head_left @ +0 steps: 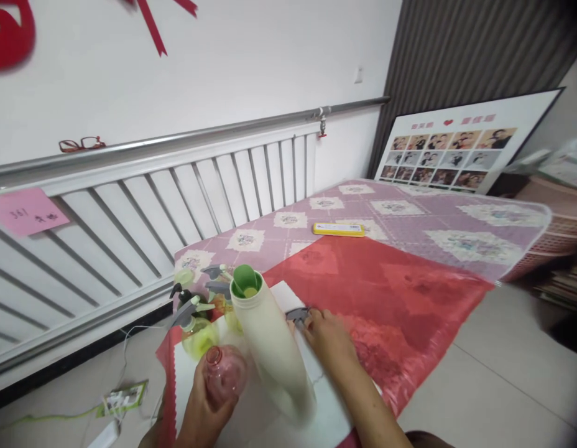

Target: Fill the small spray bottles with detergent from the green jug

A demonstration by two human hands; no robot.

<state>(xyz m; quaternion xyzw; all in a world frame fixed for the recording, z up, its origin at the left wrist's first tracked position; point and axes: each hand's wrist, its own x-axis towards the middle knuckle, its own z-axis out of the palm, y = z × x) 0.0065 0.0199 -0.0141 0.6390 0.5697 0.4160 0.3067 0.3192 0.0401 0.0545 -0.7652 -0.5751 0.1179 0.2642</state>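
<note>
My left hand (207,395) is wrapped round a small clear pink bottle (226,373) whose neck is uncapped. My right hand (326,336) has its fingers closed on a grey spray nozzle (298,314), low over the white cloth; the tall bottle partly hides it. Between my hands a tall cream bottle (270,348) stands tilted in view, with a green cup-like piece (245,281) in its mouth. Left of it is a spray bottle (199,333) with yellow-green liquid and a grey trigger. More spray and pump bottles crowd behind, partly hidden.
A white cloth (181,373) and a red plastic sheet (410,292) lie over the purple flowered tablecloth (393,208). Farther back rests a yellow case (339,230). A white radiator (214,186) runs along the wall. Cables and a power strip (104,434) are on the floor at left.
</note>
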